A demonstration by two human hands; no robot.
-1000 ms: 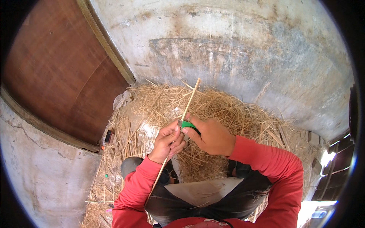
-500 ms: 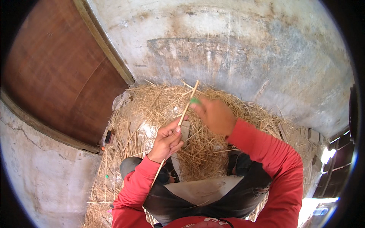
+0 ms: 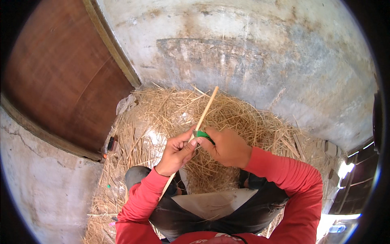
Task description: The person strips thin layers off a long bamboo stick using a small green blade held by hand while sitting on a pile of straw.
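Observation:
A long, thin, pale wooden stick (image 3: 208, 106) slants up and away from me, its lower part running back along my left forearm. My left hand (image 3: 174, 154) grips it, thumb pressed along its side. My right hand (image 3: 229, 147) is closed around a small green-handled tool, seemingly a knife (image 3: 205, 136), with a short greyish blade against the stick right beside my left fingertips. The two hands nearly touch there. Most of the tool's handle is hidden by my right fingers.
Straw-like shavings (image 3: 162, 103) cover the floor between my legs and up to the stained wall (image 3: 243, 61). A brown door (image 3: 61, 77) stands at the left. A small dark object (image 3: 111, 143) lies near it, and bricks (image 3: 331, 148) sit at the right.
My right hand has come down and toward me along the stick, bringing the green tool from its upper part to beside my left hand. The left hand keeps its grip.

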